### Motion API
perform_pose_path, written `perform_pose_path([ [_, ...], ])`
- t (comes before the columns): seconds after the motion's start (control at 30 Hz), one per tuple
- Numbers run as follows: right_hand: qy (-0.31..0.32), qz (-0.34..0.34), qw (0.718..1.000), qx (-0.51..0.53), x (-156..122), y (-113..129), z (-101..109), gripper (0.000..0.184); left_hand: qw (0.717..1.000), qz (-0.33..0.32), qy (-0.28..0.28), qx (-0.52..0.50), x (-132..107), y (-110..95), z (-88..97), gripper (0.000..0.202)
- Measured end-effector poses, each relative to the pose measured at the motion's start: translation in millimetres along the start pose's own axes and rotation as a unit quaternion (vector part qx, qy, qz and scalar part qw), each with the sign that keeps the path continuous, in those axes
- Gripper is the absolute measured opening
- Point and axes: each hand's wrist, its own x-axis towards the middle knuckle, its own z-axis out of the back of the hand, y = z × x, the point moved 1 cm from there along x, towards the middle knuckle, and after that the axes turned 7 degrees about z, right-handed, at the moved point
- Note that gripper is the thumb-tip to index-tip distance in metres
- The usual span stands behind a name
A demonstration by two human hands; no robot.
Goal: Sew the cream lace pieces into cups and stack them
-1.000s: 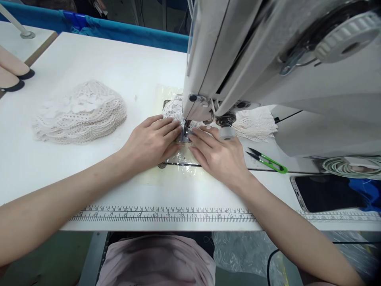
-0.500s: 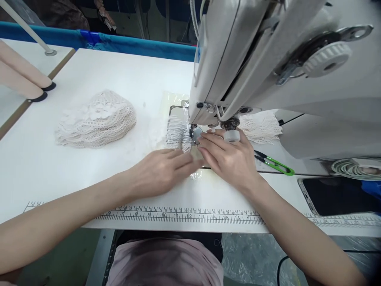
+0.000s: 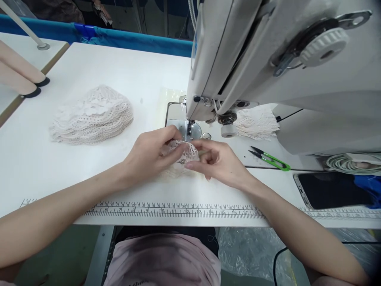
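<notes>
A small piece of white lace [image 3: 182, 158] lies bunched between my two hands, just in front of the sewing machine's needle plate [image 3: 190, 130]. My left hand [image 3: 150, 155] grips the lace from the left with curled fingers. From the right, my right hand [image 3: 218, 161] pinches the same piece with thumb and fingertips. The needle and presser foot [image 3: 189, 126] stand bare behind the hands. The white sewing machine head [image 3: 268, 63] hangs over the right half of the table.
A pile of white lace pieces [image 3: 92, 114] sits at the left of the white table [image 3: 89, 67]. More lace [image 3: 258, 123] lies behind the machine. Green thread snips [image 3: 269, 158], a dark phone [image 3: 330, 190] and a printed ruler [image 3: 172, 208] along the front edge are nearby.
The lace piece has come out from under the presser foot. Both hands have drawn back toward me and now hold it bunched in front of the needle plate.
</notes>
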Motion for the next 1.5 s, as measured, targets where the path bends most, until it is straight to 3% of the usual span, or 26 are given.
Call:
perform_pose_path([
  [0.07, 0.031, -0.029, 0.997, 0.063, 1, 1, -3, 0.03, 0.997, 0.049, 0.015, -0.049, -1, -4, 0.4, 0.015],
  [0.17, 0.02, -0.004, 0.996, 0.092, 2, 1, -5, 0.013, 0.984, 0.124, 0.063, -0.11, 2, -5, 2.2, 0.014],
  [0.4, -0.029, 0.066, 0.997, 0.013, 1, -1, -4, 0.017, 0.951, 0.189, 0.181, -0.164, 6, -4, -0.3, 0.028],
  [0.57, -0.072, 0.041, 0.997, -0.005, 0, -3, 5, 0.018, 0.949, 0.219, 0.168, -0.15, 8, -1, 2.7, 0.02],
  [0.93, -0.124, 0.055, 0.991, 0.021, 0, 1, 1, 0.009, 0.966, 0.163, 0.145, -0.137, 5, 2, -0.1, 0.004],
  [1.1, -0.117, 0.098, 0.988, -0.021, -3, 3, -6, 0.023, 0.974, 0.137, 0.131, -0.122, 3, -1, -1.2, 0.015],
  [1.23, -0.088, 0.11, 0.987, -0.082, -2, 0, -11, 0.019, 0.983, 0.108, 0.103, -0.109, 0, -4, -4.3, 0.022],
  [1.5, -0.128, 0.125, 0.982, -0.066, 1, -3, -8, 0.008, 0.997, 0.012, 0.036, -0.074, -3, -6, -6.8, 0.025],
])
